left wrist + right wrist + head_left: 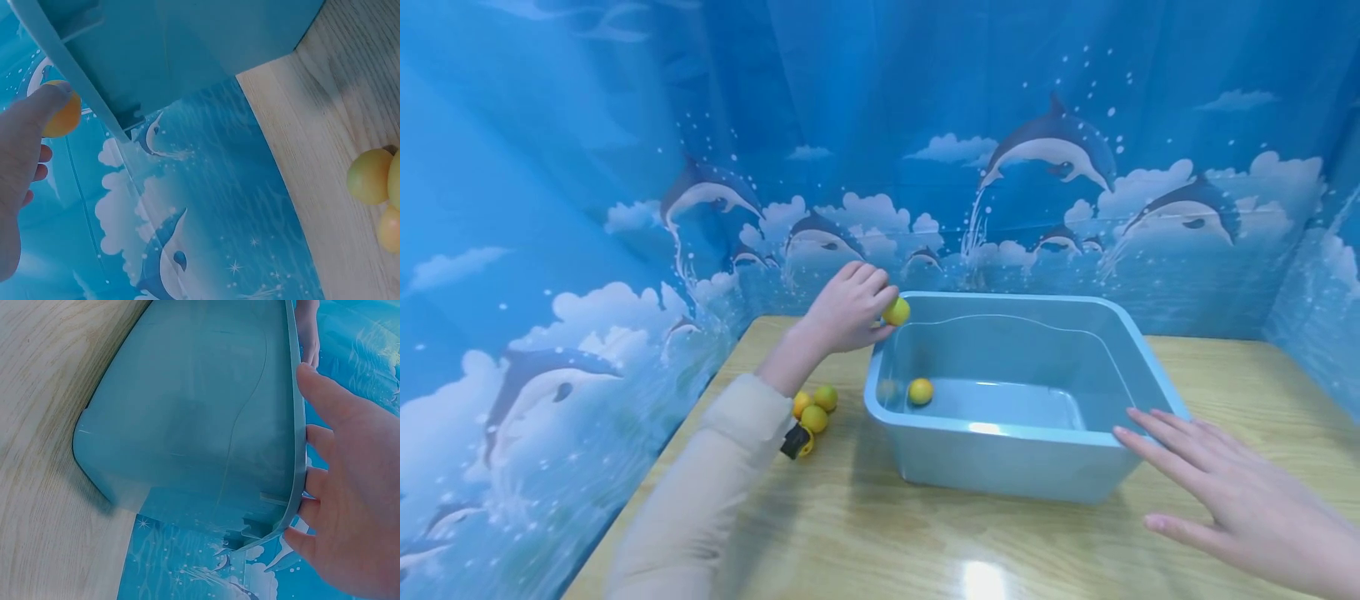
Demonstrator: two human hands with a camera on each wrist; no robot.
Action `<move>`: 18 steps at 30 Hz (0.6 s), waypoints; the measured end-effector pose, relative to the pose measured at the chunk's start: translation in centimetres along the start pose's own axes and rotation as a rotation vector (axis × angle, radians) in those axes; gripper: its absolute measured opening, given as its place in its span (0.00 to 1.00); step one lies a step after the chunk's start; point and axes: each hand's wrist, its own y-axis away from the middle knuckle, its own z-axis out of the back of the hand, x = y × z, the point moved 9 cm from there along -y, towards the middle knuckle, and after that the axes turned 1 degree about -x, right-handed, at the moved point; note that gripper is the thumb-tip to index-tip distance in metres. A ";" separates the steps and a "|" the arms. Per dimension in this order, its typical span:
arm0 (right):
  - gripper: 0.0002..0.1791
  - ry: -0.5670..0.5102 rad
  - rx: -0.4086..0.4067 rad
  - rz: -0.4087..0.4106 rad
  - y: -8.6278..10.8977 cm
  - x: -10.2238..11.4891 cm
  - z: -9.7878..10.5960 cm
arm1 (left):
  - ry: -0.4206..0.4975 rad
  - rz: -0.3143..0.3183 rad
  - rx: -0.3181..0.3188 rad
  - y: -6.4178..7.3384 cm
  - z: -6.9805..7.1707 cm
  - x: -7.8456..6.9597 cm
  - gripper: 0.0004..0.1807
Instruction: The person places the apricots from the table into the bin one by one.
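My left hand (853, 308) pinches a small round yellow-orange fruit (897, 312) between thumb and fingers, just over the left rim of a light-blue plastic bin (1000, 471). The same fruit (65, 115) shows orange in the left wrist view, beside the bin's edge. Inside the bin, one similar fruit (921, 392) lies on the floor near the left wall. My right hand (1232, 492) has its fingers extended, with the fingertips touching the bin's rim at the near right corner.
Several yellow and greenish fruits (815, 418) lie clustered on the wooden table (850, 533), left of the bin and partly behind my left sleeve. A small black object (793, 440) shows beside them. A blue dolphin-printed curtain (880, 125) hangs behind and to the left.
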 end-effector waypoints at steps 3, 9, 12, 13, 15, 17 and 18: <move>0.48 0.000 -0.008 0.007 0.0 0.1 0.1 | -0.002 -0.018 -0.012 -0.4 0.1 -0.2 0.21; 0.47 0.001 -0.027 0.023 -0.1 0.3 0.4 | -0.002 -0.039 0.005 -1.2 -0.1 -0.4 0.21; 0.47 0.000 -0.030 0.026 -0.1 0.3 0.5 | 0.006 -0.038 0.037 -1.6 -0.4 -0.5 0.21; 0.47 0.001 -0.030 0.026 -0.1 0.3 0.5 | 0.007 -0.037 0.046 -1.7 -0.5 -0.5 0.21; 0.47 0.002 -0.026 0.024 -0.1 0.3 0.4 | 0.008 -0.036 0.058 -1.8 -0.7 -0.6 0.22; 0.47 0.004 -0.020 0.019 -0.2 0.2 0.4 | 0.009 -0.035 0.060 -2.0 -0.7 -0.7 0.23; 0.47 0.005 -0.017 0.017 -0.2 0.2 0.3 | 0.009 -0.034 0.059 -2.0 -0.7 -0.7 0.23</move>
